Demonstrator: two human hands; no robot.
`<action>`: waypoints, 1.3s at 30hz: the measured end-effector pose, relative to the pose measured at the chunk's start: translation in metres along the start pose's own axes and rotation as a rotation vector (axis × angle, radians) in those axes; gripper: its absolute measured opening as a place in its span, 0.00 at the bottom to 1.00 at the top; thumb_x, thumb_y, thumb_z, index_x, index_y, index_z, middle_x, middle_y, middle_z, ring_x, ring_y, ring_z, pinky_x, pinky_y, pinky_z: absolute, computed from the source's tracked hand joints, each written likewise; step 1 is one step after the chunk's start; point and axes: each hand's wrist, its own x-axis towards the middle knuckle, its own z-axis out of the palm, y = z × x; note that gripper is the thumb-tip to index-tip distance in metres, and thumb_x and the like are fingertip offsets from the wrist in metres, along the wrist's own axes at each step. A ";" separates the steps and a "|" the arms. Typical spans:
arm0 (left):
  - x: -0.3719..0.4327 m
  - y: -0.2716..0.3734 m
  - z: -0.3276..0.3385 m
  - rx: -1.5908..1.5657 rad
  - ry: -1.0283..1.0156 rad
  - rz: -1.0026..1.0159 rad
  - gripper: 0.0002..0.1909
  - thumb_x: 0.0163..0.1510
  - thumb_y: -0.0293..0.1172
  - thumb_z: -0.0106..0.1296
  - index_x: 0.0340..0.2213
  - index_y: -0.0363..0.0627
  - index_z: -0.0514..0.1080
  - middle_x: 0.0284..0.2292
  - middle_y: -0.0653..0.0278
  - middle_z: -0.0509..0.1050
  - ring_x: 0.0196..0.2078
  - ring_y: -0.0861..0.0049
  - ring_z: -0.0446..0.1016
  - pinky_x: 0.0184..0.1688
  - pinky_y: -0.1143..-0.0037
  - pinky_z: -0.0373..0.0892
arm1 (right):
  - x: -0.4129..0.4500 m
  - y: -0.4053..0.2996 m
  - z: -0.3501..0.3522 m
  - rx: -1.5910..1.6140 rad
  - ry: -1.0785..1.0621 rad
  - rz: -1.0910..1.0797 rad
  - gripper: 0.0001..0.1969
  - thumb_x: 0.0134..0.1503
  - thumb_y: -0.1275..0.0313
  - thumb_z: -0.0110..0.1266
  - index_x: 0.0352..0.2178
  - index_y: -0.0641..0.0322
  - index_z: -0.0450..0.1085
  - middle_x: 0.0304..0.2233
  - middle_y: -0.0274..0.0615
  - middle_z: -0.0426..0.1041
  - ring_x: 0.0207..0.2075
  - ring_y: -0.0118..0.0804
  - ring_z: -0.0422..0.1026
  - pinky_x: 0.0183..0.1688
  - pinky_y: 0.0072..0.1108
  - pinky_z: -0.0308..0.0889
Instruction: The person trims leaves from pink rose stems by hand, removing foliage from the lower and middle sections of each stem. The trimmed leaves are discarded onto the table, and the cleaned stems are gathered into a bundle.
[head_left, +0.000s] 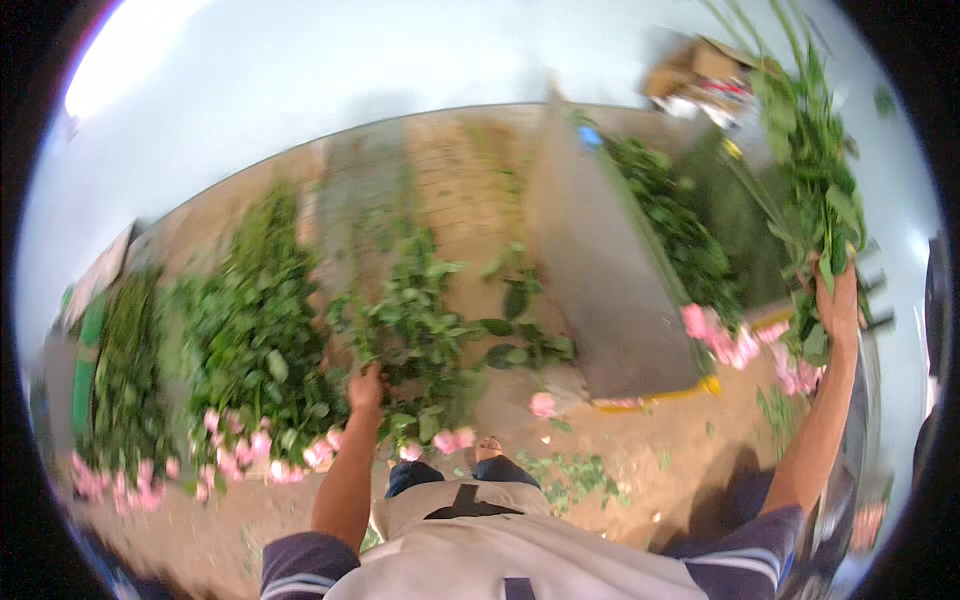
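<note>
My right hand (834, 281), at the far right, is closed around a bunch of long-stemmed pink roses (814, 169); the stems point up and away, and the pink blooms hang below near my forearm. My left hand (366, 390) reaches down among green rose stems left of the middle and appears closed on a stem (361, 337), though blur hides the fingers. Beside it lie leafy stems (420, 300) with pink blooms at their near end. One pink rose bloom (542, 405) lies apart, right of my knees.
Piles of pink roses (255, 315) extend leftward. A grey slanted panel (615, 300) with a yellow near edge divides the work surface; more roses (682, 217) lie beyond it. An open cardboard box (720, 64) stands at the upper right. Fallen leaves (585, 476) litter the ground near my feet.
</note>
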 end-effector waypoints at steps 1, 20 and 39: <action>-0.007 -0.003 -0.001 0.087 0.146 -0.023 0.17 0.62 0.36 0.49 0.49 0.40 0.67 0.30 0.59 0.72 0.26 0.70 0.69 0.29 0.63 0.69 | 0.015 0.020 0.038 -0.152 0.022 -0.078 0.30 0.59 0.61 0.54 0.58 0.65 0.59 0.48 0.59 0.71 0.50 0.53 0.71 0.51 0.38 0.66; 0.010 -0.010 -0.050 0.352 -0.017 0.177 0.33 0.53 0.45 0.57 0.55 0.38 0.64 0.37 0.47 0.76 0.37 0.56 0.76 0.42 0.61 0.70 | -0.160 -0.250 0.084 0.777 0.326 0.082 0.07 0.60 0.76 0.47 0.37 0.63 0.71 0.29 0.35 0.73 0.31 0.27 0.71 0.33 0.19 0.67; 0.008 0.088 -0.227 1.177 0.452 0.778 0.25 0.51 0.30 0.57 0.51 0.43 0.65 0.46 0.52 0.67 0.49 0.52 0.65 0.46 0.58 0.69 | -0.311 -0.605 0.398 0.903 -1.013 0.228 0.17 0.61 0.66 0.48 0.48 0.64 0.69 0.46 0.52 0.74 0.49 0.49 0.73 0.50 0.34 0.67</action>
